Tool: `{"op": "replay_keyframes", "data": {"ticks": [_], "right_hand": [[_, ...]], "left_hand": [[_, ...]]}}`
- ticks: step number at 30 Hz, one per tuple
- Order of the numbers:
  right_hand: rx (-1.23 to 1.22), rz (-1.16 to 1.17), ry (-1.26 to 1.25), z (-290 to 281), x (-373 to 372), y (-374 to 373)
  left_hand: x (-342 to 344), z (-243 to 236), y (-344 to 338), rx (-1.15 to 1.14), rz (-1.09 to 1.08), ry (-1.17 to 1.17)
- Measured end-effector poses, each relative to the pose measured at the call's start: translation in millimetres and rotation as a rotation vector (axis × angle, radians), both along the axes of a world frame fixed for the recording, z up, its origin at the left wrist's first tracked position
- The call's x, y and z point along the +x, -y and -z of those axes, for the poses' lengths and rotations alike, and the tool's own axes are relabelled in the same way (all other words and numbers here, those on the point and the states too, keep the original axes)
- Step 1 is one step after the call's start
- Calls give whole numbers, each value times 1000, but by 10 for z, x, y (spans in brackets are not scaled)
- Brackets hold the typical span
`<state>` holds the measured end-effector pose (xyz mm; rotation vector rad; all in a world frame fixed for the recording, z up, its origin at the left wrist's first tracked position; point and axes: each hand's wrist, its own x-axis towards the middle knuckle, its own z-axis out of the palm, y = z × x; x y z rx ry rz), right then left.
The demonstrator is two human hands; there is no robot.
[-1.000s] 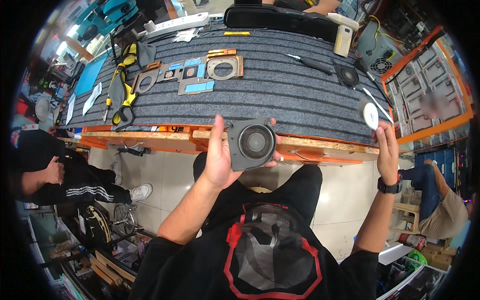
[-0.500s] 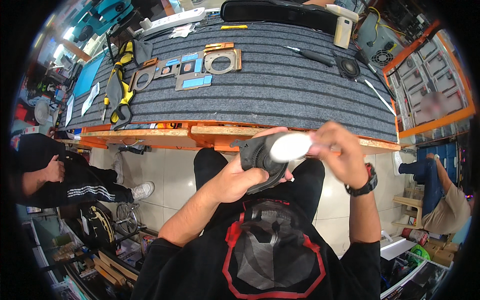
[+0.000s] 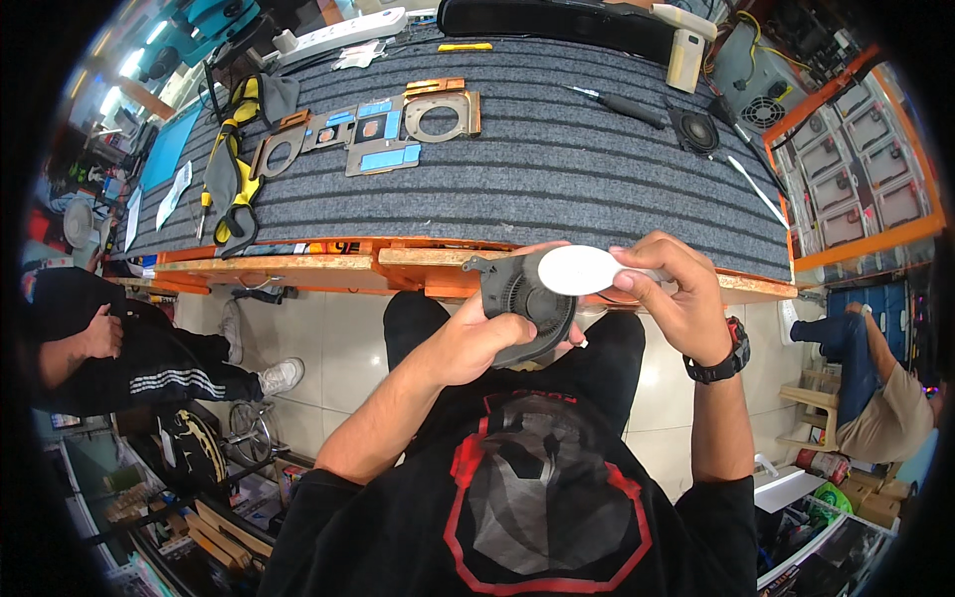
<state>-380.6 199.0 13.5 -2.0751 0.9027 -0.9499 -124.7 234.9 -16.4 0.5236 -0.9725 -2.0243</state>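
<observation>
My left hand is wrapped round a black blower-type cooling fan, thumb across its front and fingers behind. In my right hand, thumb and fingers pinch the narrow end of a white tool with a flat oval head. That oval head overlaps the fan's upper right part; whether it touches the blades I cannot tell. Both hands are above my lap, in front of the bench edge. On the bench lies a metal heatsink plate with blue pads, copper-coloured ends and two round openings.
On the grey ribbed mat lie yellow-and-grey straps, a dark-handled screwdriver, another small black fan and a white stick. A parts cabinet stands at right. People sit at left and right, near a stool.
The white oval tool, blurred before, now shows sharply, slightly higher on the fan. My right hand has shifted a little, and the fan is tilted slightly differently.
</observation>
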Motion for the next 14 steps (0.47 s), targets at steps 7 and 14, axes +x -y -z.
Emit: {"op": "replay_keyframes", "data": {"ticks": [7, 14], "right_hand": [[-82, 485, 259, 281, -498, 252], [-407, 851, -157, 579, -686, 417]], "left_hand": [[126, 207, 58, 92, 50, -99], [70, 256, 246, 125, 95, -94]]}}
